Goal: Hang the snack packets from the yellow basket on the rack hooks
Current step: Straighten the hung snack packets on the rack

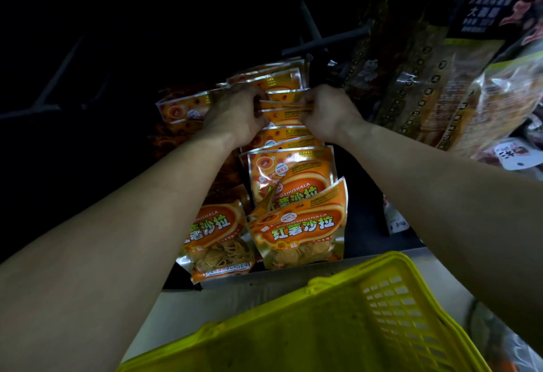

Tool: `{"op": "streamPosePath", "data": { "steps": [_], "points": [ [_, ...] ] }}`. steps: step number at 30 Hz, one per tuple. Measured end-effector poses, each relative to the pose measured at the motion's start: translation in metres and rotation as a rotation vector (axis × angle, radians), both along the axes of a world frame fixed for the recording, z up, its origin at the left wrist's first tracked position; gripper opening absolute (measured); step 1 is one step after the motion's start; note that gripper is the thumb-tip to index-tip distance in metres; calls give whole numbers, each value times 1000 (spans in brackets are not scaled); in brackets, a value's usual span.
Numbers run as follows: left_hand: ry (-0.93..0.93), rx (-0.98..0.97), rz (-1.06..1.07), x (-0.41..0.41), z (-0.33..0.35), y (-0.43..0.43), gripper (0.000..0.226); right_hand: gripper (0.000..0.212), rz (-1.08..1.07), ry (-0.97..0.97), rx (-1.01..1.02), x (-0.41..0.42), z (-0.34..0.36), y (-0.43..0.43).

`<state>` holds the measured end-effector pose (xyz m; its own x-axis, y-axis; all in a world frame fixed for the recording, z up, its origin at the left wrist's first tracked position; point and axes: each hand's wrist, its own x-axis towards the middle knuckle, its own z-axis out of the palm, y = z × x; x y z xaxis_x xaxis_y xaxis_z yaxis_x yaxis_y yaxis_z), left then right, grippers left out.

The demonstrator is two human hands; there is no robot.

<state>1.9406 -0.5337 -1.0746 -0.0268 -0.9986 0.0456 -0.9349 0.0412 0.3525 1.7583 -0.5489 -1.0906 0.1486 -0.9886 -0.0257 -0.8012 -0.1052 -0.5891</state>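
Below the left hand (235, 116) and right hand (326, 113), the orange packets (296, 230) carry "红薯沙拉" in large white characters, "HONGSHUSHALA" arched above it, and "FOOD" on a small round badge (282, 167).

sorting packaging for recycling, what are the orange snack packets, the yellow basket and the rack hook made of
Orange snack packets: glossy plastic film, likely foil-lined; silvery edges glint, clear window shows crisps. Yellow basket: moulded hard plastic, matte; slotted wall. Rack hook: probably dark-coated metal; thin straight bar, too dim to be sure.
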Motion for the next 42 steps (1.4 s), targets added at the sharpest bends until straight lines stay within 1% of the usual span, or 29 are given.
{"op": "streamPosePath", "data": {
  "steps": [3, 5, 8, 10, 11, 12, 15, 17, 19, 21, 24, 27, 29, 33, 34, 36, 37, 38, 40, 42],
  "points": [
    [-34, 13, 13, -2, -3, -4, 61, 22, -8, 8, 13, 0, 0, -2],
    [-88, -4, 17, -1, -4, -5, 63, 27, -11, 15, -10, -1, -3, -3],
    [-72, 2, -7, -1, -6, -6, 48, 40, -7, 105, -142, -1, -3, -2],
    [-46, 10, -11, -1, -6, -6, 37, 53, 11, 165, -172, 0, 0, -3],
    [-37, 8, -3, 0, -6, -6, 33, 56, 24, 189, -163, 0, 0, -3],
    [-25, 3, 14, 0, -5, -6, 31, 54, 39, 214, -144, 1, 1, -4],
    [41, -10, 66, 2, -4, -5, 25, 39, 79, 252, -96, 2, -2, -2],
    [87, -25, 72, 3, -3, -3, 19, 34, 72, 234, -82, 2, -4, 0],
    [120, -61, 70, 5, 0, -2, 12, 33, 32, 171, -67, 3, 0, 0],
    [147, -126, 84, 8, 3, 0, 10, 31, -5, 113, -106, 6, 8, -3],
    [154, -240, 114, 12, 9, 0, 11, 26, -30, 64, -222, 12, 21, -4],
    [137, -343, 103, 14, 9, 2, 9, 22, -32, 65, -323, 17, 26, -2],
    [139, -332, 80, 15, 5, 4, 9, 21, -21, 81, -302, 17, 24, -1],
    [113, -48, 61, 14, -2, 6, 15, 25, 92, 116, -32, 10, 14, -1],
    [116, -19, 65, 14, -2, 7, 15, 26, 107, 107, 4, 9, 13, 0],
    [126, -46, 65, 12, 1, 8, 12, 29, 97, 69, 6, 5, 12, 4],
    [124, -79, 57, 11, 2, 8, 8, 31, 84, 57, -21, 4, 13, 7],
    [114, -117, 48, 10, 4, 7, 10, 36, 72, 65, -65, 2, 14, 11],
    [72, -194, 52, 9, 8, 3, 26, 49, 66, 109, -154, -1, 17, 23],
    [-22, -249, 79, 7, 11, -2, 44, 59, 88, 122, -186, -5, 22, 38]
  ]
}}
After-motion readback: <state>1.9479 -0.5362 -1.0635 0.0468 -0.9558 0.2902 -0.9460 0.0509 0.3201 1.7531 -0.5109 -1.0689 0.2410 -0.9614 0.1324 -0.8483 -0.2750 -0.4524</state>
